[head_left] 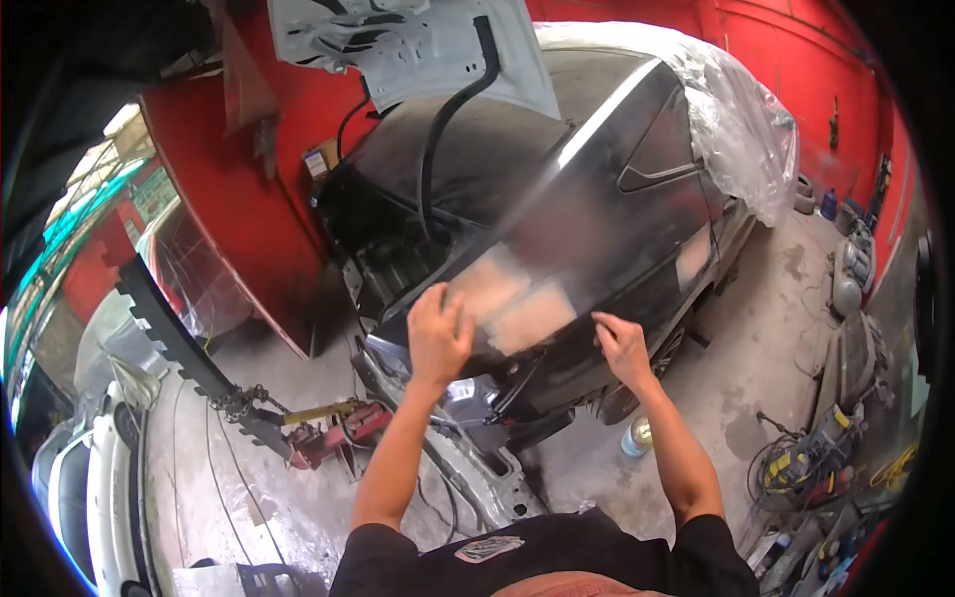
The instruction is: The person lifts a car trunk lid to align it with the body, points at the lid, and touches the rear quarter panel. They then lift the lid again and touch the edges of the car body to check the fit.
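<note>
Before me is the rear side of a dark car, its rear quarter panel carrying beige filler patches with a blurred grey area above them. My left hand is raised at the left edge of the patches, fingers parted and nothing visible in them. To the right of the patches is my right hand, its index finger stretched toward the panel and the other fingers loosely bent. No tool shows in this hand either. A second, smaller beige patch lies farther along the car's side.
A raised white trunk lid hangs over the open trunk. Plastic sheeting covers the car's front part. A toothed black post with a chain and red jack stand left. A can and power tools lie right.
</note>
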Action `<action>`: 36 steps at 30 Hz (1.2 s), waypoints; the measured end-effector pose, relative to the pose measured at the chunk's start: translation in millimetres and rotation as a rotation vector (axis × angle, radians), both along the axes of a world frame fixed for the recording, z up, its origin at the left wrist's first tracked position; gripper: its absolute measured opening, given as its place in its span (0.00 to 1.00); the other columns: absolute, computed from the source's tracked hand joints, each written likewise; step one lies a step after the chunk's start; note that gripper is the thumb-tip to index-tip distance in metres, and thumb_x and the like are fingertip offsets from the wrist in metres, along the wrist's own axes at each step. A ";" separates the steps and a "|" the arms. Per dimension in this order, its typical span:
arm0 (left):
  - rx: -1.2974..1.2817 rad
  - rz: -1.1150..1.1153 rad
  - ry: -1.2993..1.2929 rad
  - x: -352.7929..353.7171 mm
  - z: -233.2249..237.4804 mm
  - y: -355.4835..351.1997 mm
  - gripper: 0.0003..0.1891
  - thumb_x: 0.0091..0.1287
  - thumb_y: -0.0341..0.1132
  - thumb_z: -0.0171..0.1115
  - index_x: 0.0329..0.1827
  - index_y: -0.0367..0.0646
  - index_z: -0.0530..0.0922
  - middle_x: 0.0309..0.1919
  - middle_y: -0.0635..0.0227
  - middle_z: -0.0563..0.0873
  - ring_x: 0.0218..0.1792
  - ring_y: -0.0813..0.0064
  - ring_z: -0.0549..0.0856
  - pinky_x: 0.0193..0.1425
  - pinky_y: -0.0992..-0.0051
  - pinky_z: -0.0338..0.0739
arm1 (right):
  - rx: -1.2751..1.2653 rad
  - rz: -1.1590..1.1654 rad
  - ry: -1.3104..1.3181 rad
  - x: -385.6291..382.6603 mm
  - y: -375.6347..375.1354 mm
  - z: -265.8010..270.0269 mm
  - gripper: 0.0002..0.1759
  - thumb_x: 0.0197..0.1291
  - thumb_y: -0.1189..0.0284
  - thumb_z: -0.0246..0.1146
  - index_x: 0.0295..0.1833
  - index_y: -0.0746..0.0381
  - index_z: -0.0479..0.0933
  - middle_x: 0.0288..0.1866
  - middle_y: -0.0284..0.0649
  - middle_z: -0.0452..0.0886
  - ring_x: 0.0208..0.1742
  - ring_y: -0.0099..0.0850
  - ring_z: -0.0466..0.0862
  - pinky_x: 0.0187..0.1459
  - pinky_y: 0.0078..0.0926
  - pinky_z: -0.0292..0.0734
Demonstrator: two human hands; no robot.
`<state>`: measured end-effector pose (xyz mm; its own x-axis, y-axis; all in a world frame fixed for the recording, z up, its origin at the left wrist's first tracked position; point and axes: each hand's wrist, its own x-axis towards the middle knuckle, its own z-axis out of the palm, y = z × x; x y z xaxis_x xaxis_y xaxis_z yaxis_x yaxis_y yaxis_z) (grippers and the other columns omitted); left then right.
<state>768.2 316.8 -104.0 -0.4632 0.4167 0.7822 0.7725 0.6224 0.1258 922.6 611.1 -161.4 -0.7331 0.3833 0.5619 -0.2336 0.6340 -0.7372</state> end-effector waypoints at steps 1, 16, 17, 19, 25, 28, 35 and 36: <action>0.081 -0.030 -0.060 -7.1 7.9 2.4 0.22 0.68 0.40 0.69 0.64 0.43 0.82 0.68 0.51 0.78 0.71 0.47 0.74 0.75 0.50 0.66 | 0.076 0.011 0.063 -11.3 9.3 15.3 0.13 0.68 0.78 0.59 0.53 0.71 0.83 0.31 0.51 0.85 0.33 0.45 0.88 0.39 0.37 0.81; 0.111 0.265 -0.212 -44.8 21.4 17.8 0.19 0.76 0.47 0.59 0.55 0.40 0.87 0.61 0.55 0.86 0.61 0.51 0.84 0.65 0.56 0.76 | 0.813 -0.155 0.603 -200.7 90.6 288.0 0.34 0.60 0.75 0.67 0.74 0.61 0.71 0.66 0.58 0.73 0.59 0.55 0.82 0.51 0.46 0.85; 0.122 0.274 -0.223 -45.1 22.4 18.4 0.19 0.76 0.47 0.60 0.54 0.41 0.87 0.61 0.55 0.86 0.61 0.51 0.84 0.66 0.56 0.76 | 0.816 -0.145 0.610 -210.9 92.7 304.9 0.34 0.60 0.75 0.67 0.74 0.61 0.71 0.66 0.58 0.73 0.59 0.55 0.82 0.51 0.46 0.85; 0.144 0.289 -0.238 -45.2 21.5 18.4 0.19 0.75 0.48 0.61 0.53 0.41 0.88 0.61 0.55 0.86 0.61 0.51 0.84 0.66 0.56 0.76 | 0.885 -0.213 0.633 -231.4 96.1 335.1 0.35 0.61 0.72 0.65 0.76 0.61 0.71 0.71 0.61 0.70 0.62 0.58 0.79 0.51 0.49 0.86; 0.209 0.276 -0.238 -47.7 22.6 19.1 0.18 0.74 0.47 0.62 0.49 0.40 0.89 0.59 0.55 0.87 0.60 0.51 0.84 0.65 0.57 0.77 | 1.155 -0.604 0.706 -286.5 128.3 415.8 0.36 0.62 0.68 0.64 0.79 0.52 0.71 0.78 0.65 0.64 0.69 0.62 0.74 0.56 0.57 0.81; 0.232 0.276 -0.247 -47.3 23.3 18.6 0.18 0.74 0.47 0.63 0.49 0.40 0.89 0.58 0.55 0.88 0.60 0.51 0.85 0.65 0.57 0.77 | 1.180 -0.646 0.569 -270.2 118.1 445.0 0.36 0.63 0.62 0.68 0.78 0.52 0.71 0.81 0.62 0.61 0.75 0.62 0.68 0.65 0.60 0.73; 0.236 0.258 -0.255 -47.6 24.9 14.9 0.18 0.74 0.47 0.63 0.49 0.39 0.88 0.58 0.52 0.88 0.60 0.50 0.84 0.65 0.56 0.77 | 1.213 -0.708 0.334 -289.7 99.9 484.6 0.39 0.65 0.50 0.67 0.81 0.44 0.68 0.85 0.56 0.57 0.79 0.62 0.62 0.65 0.66 0.69; 0.238 0.255 -0.263 -46.7 25.4 14.7 0.18 0.74 0.47 0.63 0.49 0.38 0.88 0.58 0.52 0.88 0.60 0.50 0.84 0.65 0.56 0.77 | 1.265 -0.759 0.355 -294.2 96.6 487.4 0.40 0.65 0.51 0.68 0.81 0.43 0.67 0.84 0.57 0.57 0.78 0.62 0.64 0.64 0.65 0.70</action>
